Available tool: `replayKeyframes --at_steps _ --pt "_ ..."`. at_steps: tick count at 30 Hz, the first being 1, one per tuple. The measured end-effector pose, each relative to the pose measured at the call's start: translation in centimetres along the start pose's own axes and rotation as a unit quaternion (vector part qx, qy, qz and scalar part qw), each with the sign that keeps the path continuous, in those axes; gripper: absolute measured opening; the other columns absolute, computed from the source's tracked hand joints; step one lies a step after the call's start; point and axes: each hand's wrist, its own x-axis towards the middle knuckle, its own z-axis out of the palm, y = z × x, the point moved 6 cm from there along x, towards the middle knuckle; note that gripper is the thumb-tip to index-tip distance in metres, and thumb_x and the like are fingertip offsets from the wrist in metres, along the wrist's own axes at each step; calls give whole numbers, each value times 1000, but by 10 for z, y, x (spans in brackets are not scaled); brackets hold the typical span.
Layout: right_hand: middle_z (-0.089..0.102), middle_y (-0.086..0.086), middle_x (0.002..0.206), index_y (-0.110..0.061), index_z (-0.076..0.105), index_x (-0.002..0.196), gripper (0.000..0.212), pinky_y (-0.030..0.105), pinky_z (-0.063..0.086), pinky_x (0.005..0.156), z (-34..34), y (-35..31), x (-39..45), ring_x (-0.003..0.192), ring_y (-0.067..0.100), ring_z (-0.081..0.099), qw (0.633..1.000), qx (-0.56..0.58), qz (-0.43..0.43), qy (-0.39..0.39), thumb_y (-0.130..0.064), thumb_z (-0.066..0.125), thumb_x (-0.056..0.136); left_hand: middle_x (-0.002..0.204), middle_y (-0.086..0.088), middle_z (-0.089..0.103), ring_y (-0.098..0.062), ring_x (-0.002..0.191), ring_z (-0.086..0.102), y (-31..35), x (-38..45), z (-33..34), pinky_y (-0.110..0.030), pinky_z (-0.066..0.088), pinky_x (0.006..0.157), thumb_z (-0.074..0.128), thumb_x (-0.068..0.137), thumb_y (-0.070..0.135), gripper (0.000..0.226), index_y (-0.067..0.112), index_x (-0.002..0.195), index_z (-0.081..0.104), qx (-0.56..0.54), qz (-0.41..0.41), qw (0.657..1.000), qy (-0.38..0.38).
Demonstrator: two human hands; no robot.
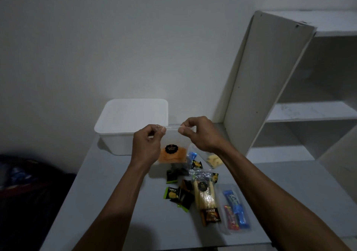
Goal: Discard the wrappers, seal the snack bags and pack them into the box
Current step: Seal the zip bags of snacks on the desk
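Head view: both hands (147,146) pinch chip bag (172,153) top.

The white box (116,123) stands on a pale grey table (116,202), and just in front of the box is a clear bag (173,150) with orange chips inside and a round black label lettered in gold. Nearer than the box lie black sachets (176,194) edged in lime green with a yellow picture, a clear bag of pale yellow sticks (203,192) under another black label, and a clear pack (234,210) holding bright blue and red-striped wrappers. Right of the box rises an off-white shelf unit (270,88).
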Motion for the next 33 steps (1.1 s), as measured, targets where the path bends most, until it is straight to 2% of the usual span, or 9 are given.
replayKeyframes --at_steps 4,12,16,18,23,27,29,31,33 --pt "69 -5 99 -15 68 89 16 14 35 64 3 -1 -3 91 7 57 1000 8 9 22 -29 61 95 79 3 69 -10 78 61 2 0 -2 -28 50 76 65 92 16 19 18 73 66 -9 2 1000 5" --pt "71 -4 97 -19 71 87 15 23 47 69 3 4 -2 88 14 64 995 79 47 43 -33 69 90 77 6 68 -7 76 60 -1 3 -11 -22 47 74 66 91 16 18 18 72 67 -22 -5 1000 9" --pt "73 -8 94 -16 74 86 14 15 41 68 -5 6 -6 86 -2 62 987 135 70 45 -30 73 86 78 4 68 -8 77 61 1 5 -13 -20 47 74 66 91 16 17 16 74 68 -23 -3 1000 8" --pt "73 -10 91 -18 74 83 14 13 40 63 -10 7 -9 76 -7 60 989 123 72 51 -31 74 85 78 3 69 -8 77 61 0 5 -13 -19 47 73 67 91 16 16 16 74 68 -23 -4 1000 4" --pt "73 -7 90 -21 70 77 15 19 42 61 -16 6 -14 64 -5 58 988 119 66 78 -33 74 85 78 2 70 -4 76 63 2 2 -7 -15 48 74 67 91 18 14 13 78 71 -43 -12 999 -4" --pt "71 1 95 -10 70 88 18 6 34 38 -20 5 -20 42 -10 51 986 143 54 64 -28 69 91 78 1 70 -4 75 62 8 2 -4 -12 48 72 66 91 17 14 12 79 71 -46 -2 999 -9" --pt "70 0 97 -9 72 92 18 6 38 46 -16 2 -21 53 -8 56 988 135 51 51 -27 69 91 78 2 70 -6 77 63 9 1 0 -13 48 73 66 92 18 14 14 79 71 -39 -4 999 -16" --pt "71 -4 95 -12 73 91 18 15 44 64 -12 1 -20 78 -3 62 988 134 49 53 -29 70 89 79 2 71 -5 78 64 8 -2 4 -13 48 74 66 92 18 13 14 80 71 -37 -8 999 -24" --pt "72 -2 94 -12 72 88 18 20 46 70 -8 3 -20 90 9 64 987 137 53 61 -29 69 90 80 1 71 -6 78 64 7 -4 7 -15 49 75 66 91 18 13 14 80 71 -41 -9 999 -29"
